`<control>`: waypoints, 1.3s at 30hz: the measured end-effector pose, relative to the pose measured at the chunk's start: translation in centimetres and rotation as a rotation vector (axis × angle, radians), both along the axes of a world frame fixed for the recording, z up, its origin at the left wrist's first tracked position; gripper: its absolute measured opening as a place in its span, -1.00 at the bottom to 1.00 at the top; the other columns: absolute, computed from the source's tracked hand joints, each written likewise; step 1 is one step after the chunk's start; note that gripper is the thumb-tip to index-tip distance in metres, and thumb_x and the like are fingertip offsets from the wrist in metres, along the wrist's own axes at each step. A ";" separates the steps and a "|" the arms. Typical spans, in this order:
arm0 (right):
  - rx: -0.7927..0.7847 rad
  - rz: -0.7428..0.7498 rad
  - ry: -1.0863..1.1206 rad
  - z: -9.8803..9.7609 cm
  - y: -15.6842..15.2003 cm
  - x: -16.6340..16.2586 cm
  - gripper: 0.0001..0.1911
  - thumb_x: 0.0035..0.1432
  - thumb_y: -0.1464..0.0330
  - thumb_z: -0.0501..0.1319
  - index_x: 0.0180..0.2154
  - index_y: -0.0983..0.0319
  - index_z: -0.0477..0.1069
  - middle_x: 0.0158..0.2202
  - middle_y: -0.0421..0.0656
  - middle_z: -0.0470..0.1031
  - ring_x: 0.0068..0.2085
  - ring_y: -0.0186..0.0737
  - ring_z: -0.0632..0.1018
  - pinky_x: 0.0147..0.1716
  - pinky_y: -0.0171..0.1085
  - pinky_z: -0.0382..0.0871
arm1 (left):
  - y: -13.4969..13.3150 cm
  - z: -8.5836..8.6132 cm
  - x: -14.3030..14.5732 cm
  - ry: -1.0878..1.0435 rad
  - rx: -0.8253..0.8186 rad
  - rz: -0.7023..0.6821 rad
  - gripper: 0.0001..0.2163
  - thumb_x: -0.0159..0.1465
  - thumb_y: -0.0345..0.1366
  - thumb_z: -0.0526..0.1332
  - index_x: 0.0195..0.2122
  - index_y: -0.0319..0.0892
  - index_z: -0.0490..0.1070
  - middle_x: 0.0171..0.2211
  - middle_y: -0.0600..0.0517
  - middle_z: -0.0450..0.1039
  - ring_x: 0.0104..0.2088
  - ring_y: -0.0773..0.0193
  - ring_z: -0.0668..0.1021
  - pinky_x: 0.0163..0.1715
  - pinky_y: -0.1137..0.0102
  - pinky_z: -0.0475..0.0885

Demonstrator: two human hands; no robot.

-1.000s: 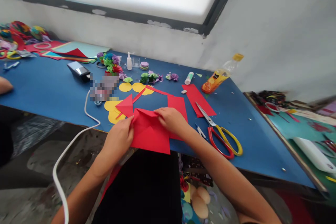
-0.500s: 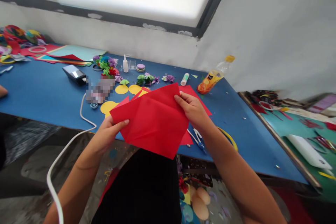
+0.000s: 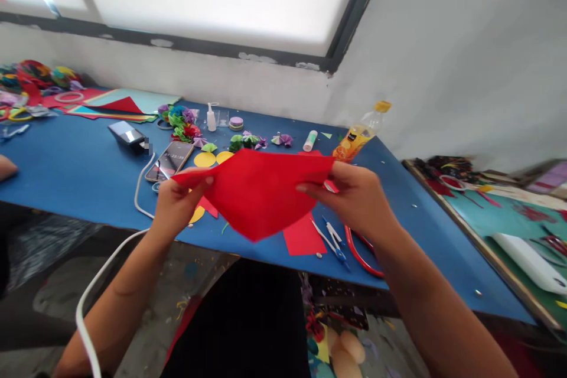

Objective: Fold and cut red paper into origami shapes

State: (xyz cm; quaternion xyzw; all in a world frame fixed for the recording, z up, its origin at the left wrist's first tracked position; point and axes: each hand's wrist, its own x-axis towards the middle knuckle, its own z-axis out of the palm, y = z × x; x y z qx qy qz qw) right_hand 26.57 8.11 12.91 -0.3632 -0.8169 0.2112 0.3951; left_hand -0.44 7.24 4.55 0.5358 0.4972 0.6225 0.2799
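A sheet of red paper hangs between my two hands above the table's front part. My left hand pinches its left corner with thumb and fingers. At the right corner my right hand grips it the same way. The sheet sags in the middle, its lower edge coming to a rounded point. Below it on the table lie another red paper piece, a blue-and-white compass and red-handled scissors, whose blades are hidden. Yellow paper circles show behind the sheet.
A phone, a black device and a white cable lie left. Behind are a glue bottle, paper flowers and a glue stick. A juice bottle leans right. Another person's hand rests at far left.
The red sheet has tipped from facing me to a flatter, sagging pose, and my right hand has moved lower and outward. The red paper, compass and red scissor handles below show more.
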 end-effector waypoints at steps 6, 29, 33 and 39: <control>0.807 0.083 -0.508 -2.2 -4.3 -0.4 -0.72 0.30 0.51 0.01 -0.16 0.21 0.47 -0.25 -0.11 0.58 -0.23 -0.19 0.55 -0.21 -0.23 0.45 | -1.7 -0.6 0.4 0.604 0.512 0.441 -0.28 0.15 -0.37 0.29 0.30 0.01 0.00 0.35 0.03 -0.06 0.33 0.02 0.03 0.30 0.09 0.01; -0.308 -0.015 -0.286 -12.1 -0.3 1.8 -0.79 0.18 0.32 0.22 -0.13 0.22 0.41 -0.40 -0.18 0.54 -0.42 -0.24 0.53 -0.36 -0.28 0.44 | -1.7 -4.0 3.9 1.004 -0.191 -0.422 -0.79 0.32 -0.32 0.11 -0.05 -0.20 0.39 -0.20 -0.07 0.55 -0.21 0.12 0.58 -0.23 0.30 0.47; -0.326 -0.039 -0.326 -12.2 -0.1 1.4 -0.71 0.20 0.31 0.19 -0.05 0.26 0.36 -0.44 -0.20 0.46 -0.47 -0.28 0.47 -0.42 -0.31 0.39 | -1.6 -3.3 4.6 1.030 -0.286 -0.397 -0.66 0.31 -0.28 0.14 0.10 -0.19 0.26 -0.22 -0.07 0.54 -0.22 0.08 0.58 -0.25 0.26 0.46; -0.227 -0.050 -0.403 -12.9 -0.1 1.1 -0.64 0.24 0.36 0.13 0.06 0.31 0.29 -0.29 -0.07 0.50 -0.32 -0.19 0.52 -0.28 -0.23 0.42 | -1.5 -2.9 5.1 1.052 -0.348 -0.379 -0.62 0.32 -0.30 0.11 0.15 -0.24 0.18 -0.19 -0.08 0.52 -0.18 0.09 0.57 -0.24 0.28 0.45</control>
